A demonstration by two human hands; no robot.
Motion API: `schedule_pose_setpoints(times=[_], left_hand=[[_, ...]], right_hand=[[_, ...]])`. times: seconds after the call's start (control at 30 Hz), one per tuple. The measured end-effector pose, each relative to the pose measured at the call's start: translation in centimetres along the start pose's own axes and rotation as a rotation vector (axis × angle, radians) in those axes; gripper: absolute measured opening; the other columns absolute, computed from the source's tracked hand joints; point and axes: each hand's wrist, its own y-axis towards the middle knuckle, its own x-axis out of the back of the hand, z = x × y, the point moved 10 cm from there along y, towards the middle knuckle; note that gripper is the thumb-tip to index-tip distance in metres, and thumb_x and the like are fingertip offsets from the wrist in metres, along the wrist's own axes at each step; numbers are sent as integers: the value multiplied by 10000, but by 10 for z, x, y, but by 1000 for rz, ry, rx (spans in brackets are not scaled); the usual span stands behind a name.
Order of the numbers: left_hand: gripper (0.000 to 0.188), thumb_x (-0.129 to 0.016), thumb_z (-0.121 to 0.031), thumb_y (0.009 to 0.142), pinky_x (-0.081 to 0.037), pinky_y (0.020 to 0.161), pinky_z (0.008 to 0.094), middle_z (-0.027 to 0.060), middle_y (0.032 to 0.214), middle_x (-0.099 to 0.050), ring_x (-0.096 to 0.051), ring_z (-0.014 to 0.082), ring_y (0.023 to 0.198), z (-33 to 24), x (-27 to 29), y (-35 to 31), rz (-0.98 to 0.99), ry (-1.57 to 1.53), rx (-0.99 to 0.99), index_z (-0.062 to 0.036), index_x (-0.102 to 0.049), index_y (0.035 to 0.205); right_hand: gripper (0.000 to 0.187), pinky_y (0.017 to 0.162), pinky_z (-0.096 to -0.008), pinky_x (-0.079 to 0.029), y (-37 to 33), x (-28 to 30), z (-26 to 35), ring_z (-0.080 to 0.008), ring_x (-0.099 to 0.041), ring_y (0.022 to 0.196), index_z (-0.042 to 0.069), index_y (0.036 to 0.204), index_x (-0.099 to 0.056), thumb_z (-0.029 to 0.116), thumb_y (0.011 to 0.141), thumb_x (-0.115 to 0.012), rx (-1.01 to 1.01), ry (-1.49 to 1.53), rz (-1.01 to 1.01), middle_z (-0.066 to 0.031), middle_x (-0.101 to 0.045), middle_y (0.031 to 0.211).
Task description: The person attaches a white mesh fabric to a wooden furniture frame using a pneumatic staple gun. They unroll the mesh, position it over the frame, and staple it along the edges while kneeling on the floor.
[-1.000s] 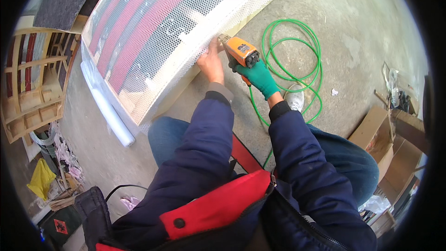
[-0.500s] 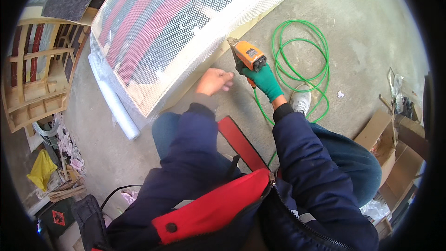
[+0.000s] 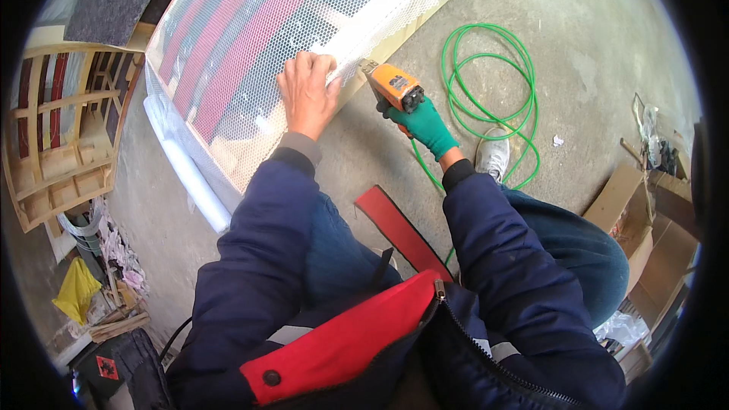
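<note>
Left hand (image 3: pixel 307 102) has moved. Half a second ago it was off the work, hanging curled in front of the edge beside the gun. Now it's up on the white honeycomb-patterned plastic sheet (image 3: pixel 228 83), fingers bent over the top near the front edge, thumb toward the gun. Left grip is narrow; can't tell if it pinches the sheet or only presses on it.

Right hand (image 3: pixel 425 129), in a green glove, hasn't moved much. Its grip is closed round the handle of the orange-and-black air-powered fastener gun (image 3: pixel 395 87), nose up at the sheet's front edge. Contact at the nose: can't tell.

Sheet lies over the pale wooden frame (image 3: pixel 399 39) strung with burgundy and dark straps, which show through. A white plastic roll (image 3: pixel 187 171) sits at the frame's left end.

For the work: my read is left hand back to steadying the sheet, gun close by at the edge. Fingers are now left of the nose, clear of it, unlike a second ago. Slim green hose (image 3: pixel 486 26) is coiled loosely on the concrete floor (image 3: pixel 585 61), right of the gun.
</note>
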Motion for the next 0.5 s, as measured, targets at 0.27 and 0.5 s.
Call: schedule_pose_setpoints(times=[0.27,0.5], left_hand=[[342,-758,-125,795,-351,969,437,63,1106,-536,-508,284,1109,1,1,-4,12,-79,-37,-144,-635,1114],[291,-633,-158,813,-346,1016,454,89,1154,-569,-515,294,1146,18,1,-5,-18,-315,-40,-101,-665,1097]], right_hand=[[320,926,-331,-580,-9,-14,5,-163,-755,1018,35,1225,-757,106,913,-759,-104,-108,46,-64,-813,1117],[315,926,-337,-582,-16,-37,-1,-184,-765,1024,36,1201,-769,131,901,-768,-27,-53,71,-88,-812,1126]])
